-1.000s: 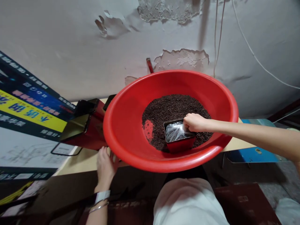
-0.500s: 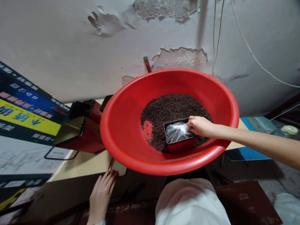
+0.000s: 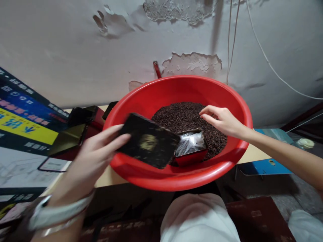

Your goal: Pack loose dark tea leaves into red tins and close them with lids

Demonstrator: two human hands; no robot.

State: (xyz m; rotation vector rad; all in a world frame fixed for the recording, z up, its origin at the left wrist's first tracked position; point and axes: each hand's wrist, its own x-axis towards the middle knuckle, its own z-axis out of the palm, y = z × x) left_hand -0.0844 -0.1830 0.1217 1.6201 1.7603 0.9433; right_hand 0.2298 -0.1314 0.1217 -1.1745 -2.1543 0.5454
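Note:
My left hand grips a black tin lid with a gold mark by its left edge, slightly blurred by motion. The lid hangs over the left side of a large red basin. Inside the basin lies a heap of dark, dry, tea-like leaves. A red square tin without its cover stands on the heap, a clear plastic bag bunched in its mouth. Just above and to the right of this tin, my right hand hovers with fingers loosely bent and apart, holding nothing.
Other open tins stand left of the basin on a pale table. A large printed box rises at the far left. Behind is a peeling wall with hanging cords. A blue stool sits at the right.
My left hand has come up from the table edge with the black lid and moved it over the basin. My right hand has let go of the tin and lifted slightly.

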